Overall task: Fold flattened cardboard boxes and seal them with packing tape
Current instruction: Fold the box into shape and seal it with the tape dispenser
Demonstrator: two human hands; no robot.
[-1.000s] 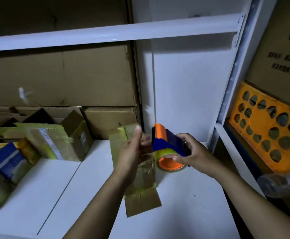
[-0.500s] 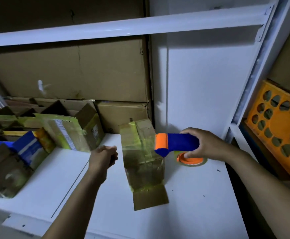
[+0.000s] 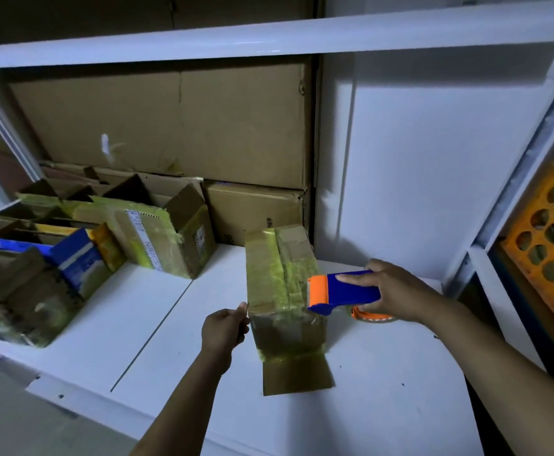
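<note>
Left hand and right hand: both bare. Left forearm and right forearm: bare along the whole visible length, up to the frame edge. Both are slender at the wrist and broaden toward the elbow. One nail shows on the right index finger, trimmed short. Lighting is dim, so finer surface detail cannot be made out.

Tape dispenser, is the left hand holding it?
No, the right hand grips the tape dispenser; the left hand is beside the box.

White shelf was inspected. 1 taped cardboard box was stood at centre; further taped boxes were piled at left, with a brown carton at rear.
</note>
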